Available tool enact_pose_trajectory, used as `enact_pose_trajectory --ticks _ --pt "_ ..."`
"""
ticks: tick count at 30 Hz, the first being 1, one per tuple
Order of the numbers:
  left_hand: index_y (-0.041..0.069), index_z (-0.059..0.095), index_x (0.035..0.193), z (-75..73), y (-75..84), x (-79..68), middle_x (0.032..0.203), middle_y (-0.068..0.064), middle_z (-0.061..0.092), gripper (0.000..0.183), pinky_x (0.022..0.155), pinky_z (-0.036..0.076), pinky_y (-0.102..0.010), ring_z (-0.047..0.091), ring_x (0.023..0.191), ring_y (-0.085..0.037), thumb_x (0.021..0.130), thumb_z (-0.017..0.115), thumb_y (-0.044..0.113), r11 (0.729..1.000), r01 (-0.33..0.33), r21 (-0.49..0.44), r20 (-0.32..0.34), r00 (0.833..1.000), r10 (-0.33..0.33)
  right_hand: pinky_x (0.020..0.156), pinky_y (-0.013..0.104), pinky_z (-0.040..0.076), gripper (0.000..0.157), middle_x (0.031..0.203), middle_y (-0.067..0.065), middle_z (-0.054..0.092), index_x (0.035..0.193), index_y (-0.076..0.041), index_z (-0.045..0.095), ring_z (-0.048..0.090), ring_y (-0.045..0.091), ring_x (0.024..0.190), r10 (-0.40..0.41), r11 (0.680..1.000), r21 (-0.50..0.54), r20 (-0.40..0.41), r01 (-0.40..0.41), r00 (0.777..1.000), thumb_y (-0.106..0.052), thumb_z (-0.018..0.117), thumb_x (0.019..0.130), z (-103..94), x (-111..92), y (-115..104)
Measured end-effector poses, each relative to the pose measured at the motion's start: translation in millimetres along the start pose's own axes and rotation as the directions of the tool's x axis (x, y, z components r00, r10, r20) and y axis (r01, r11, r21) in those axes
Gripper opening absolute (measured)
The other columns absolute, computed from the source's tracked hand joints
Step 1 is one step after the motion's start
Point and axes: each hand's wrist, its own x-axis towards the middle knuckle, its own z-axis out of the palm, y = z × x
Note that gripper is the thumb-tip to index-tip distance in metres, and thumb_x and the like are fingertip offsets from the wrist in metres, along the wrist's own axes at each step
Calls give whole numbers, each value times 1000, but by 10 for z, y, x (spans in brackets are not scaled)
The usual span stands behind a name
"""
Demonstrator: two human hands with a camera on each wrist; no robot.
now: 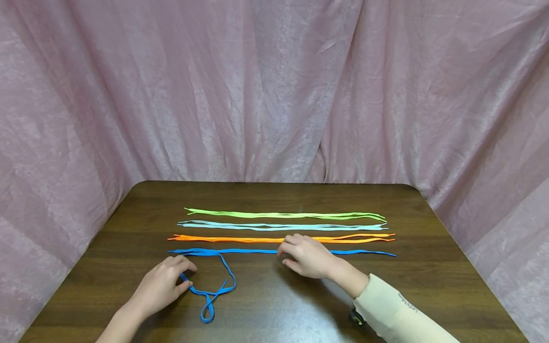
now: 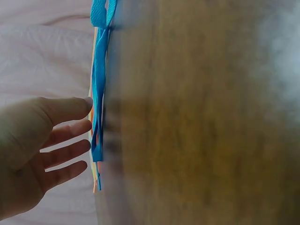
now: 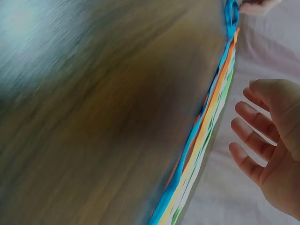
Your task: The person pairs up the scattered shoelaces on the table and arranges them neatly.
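Observation:
Four flat laces lie in parallel rows on a dark wooden table (image 1: 429, 276): green (image 1: 257, 215) farthest, then light blue (image 1: 257, 226), orange (image 1: 231, 238) and blue (image 1: 249, 251). The blue lace's left part bends toward me into a loose loop (image 1: 231, 282) with crossed ends. My left hand (image 1: 186, 276) lies by that loop, fingertips at the lace. In the left wrist view the left hand (image 2: 86, 131) has straight fingers beside the blue lace (image 2: 98, 93), holding nothing. My right hand (image 1: 285, 252) hovers over the middle of the blue lace. In the right wrist view the right hand (image 3: 246, 126) is relaxed and empty.
Pink curtain (image 1: 274, 95) hangs close behind and around the table on three sides. The table's rounded far corners sit against it. Bare wood lies in front of the laces and to the right of my right sleeve (image 1: 394, 309).

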Motion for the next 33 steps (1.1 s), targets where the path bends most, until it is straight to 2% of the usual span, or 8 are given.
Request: enact_pose_trajectory --ticks 5,12,22,27,33 --pt "22 66 92 0 27 -11 92 15 58 31 69 48 -30 56 85 -10 65 82 16 1000 24 -10 53 998 -23 77 23 45 14 98 -8 59 100 -20 63 55 10 88 -40 999 -1 34 40 999 -23 62 86 80 159 -139" --pt "23 66 91 5 38 -8 91 15 58 29 68 47 -29 55 83 -8 66 81 16 999 45 -18 98 994 -43 76 20 44 17 99 -8 58 103 -21 63 54 8 90 -75 997 -1 85 75 994 -27 62 87 131 361 -325" --pt "24 64 85 -83 30 26 87 16 55 29 67 46 -30 53 80 -9 64 82 15 999 3 -38 185 983 4 78 19 44 23 103 -9 56 108 -22 61 54 7 92 -118 992 -27 132 123 984 -33 60 88 179 623 -524" --pt "25 61 83 -104 41 45 84 16 53 32 65 43 -30 49 78 -7 61 83 17 998 -15 -60 230 973 28 71 15 41 26 102 -10 56 109 -23 61 52 6 90 -142 987 -57 154 152 978 -36 61 86 229 713 -632" --pt "27 57 75 -98 54 74 77 17 47 30 62 39 -26 42 72 -4 63 83 18 998 -31 -63 244 969 45 64 12 35 25 97 -11 55 107 -25 62 49 3 83 -158 984 -50 176 169 971 -38 62 85 308 770 -753"
